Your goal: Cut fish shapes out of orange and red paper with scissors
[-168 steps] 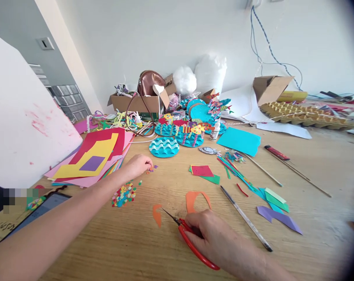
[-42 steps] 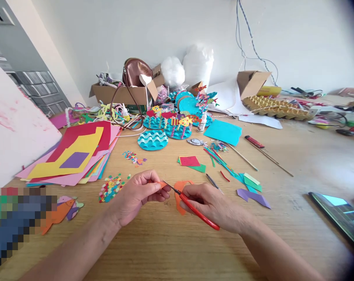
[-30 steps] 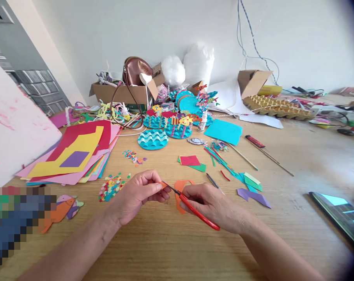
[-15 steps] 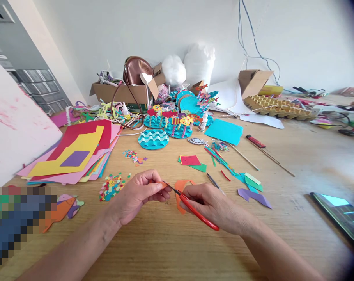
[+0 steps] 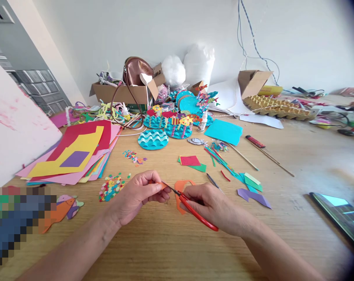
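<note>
Between the thumb and fingers of my left hand (image 5: 144, 188) is a small orange paper piece (image 5: 164, 185), mostly hidden by the fingers. My right hand (image 5: 207, 199) is closed around red-handled scissors (image 5: 200, 217). Their blades point left and meet the edge of the orange piece. Below the blades, an orange paper offcut (image 5: 180, 184) with a curved cut edge lies on the table, partly behind my right hand. To the left of my left hand is a spread of colored paper dots (image 5: 112, 188).
Stacked colored sheets (image 5: 74, 144) lie at left, near orange and purple paper fish (image 5: 60, 208). Paper scraps (image 5: 190, 160), a pen (image 5: 212, 180) and a red cutter (image 5: 255, 141) lie beyond my hands. Wavy turquoise discs (image 5: 153, 139) stand farther back; a phone (image 5: 337, 214) is at right.
Almost nothing differs. Both hands, the scissors and the orange piece keep the same place, and the view has shifted very slightly.
</note>
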`<state>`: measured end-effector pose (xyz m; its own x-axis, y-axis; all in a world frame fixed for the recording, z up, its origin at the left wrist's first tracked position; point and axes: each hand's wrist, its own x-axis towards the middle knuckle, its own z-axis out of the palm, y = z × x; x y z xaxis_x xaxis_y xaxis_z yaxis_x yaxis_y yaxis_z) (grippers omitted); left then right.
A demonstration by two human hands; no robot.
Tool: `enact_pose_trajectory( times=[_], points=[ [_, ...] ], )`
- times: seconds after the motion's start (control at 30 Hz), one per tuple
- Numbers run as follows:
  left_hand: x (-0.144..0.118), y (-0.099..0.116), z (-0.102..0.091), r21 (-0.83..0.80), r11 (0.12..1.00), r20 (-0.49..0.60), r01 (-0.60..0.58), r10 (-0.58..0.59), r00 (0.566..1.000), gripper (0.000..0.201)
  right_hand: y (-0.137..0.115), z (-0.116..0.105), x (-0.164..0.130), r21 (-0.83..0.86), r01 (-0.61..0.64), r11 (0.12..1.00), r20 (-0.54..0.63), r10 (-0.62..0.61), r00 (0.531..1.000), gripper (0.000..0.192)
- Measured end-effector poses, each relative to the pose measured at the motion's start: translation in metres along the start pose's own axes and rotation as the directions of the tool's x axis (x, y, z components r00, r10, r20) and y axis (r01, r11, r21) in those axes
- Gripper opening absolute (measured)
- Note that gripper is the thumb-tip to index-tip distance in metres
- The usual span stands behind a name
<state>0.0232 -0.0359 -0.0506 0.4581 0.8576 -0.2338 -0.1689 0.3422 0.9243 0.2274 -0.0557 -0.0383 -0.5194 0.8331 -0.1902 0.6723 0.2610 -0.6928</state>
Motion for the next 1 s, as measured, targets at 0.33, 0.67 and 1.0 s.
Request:
enact_pose_trajectory(
  times=[0.33,0.67,1.0],
  points=[
    [-0.001,-0.001,-0.002,0.112,0.992,-0.03,-0.064,0.068,0.997,0.01,-0.002,-0.005,0.0,0.16,-0.037,0.986,0.04,0.031,0.999,0.03],
    [0.001,-0.005,0.004,0.437,0.875,-0.092,-0.21,0.276,0.957,0.01,0.003,0.0,0.002,0.671,-0.007,0.741,0.034,-0.02,0.999,0.038],
    [-0.005,-0.012,0.007,0.796,0.026,0.404,-0.605,0.721,0.563,0.024,-0.005,0.026,0.013,0.923,0.056,0.38,-0.105,0.11,0.988,0.02]
  ],
)
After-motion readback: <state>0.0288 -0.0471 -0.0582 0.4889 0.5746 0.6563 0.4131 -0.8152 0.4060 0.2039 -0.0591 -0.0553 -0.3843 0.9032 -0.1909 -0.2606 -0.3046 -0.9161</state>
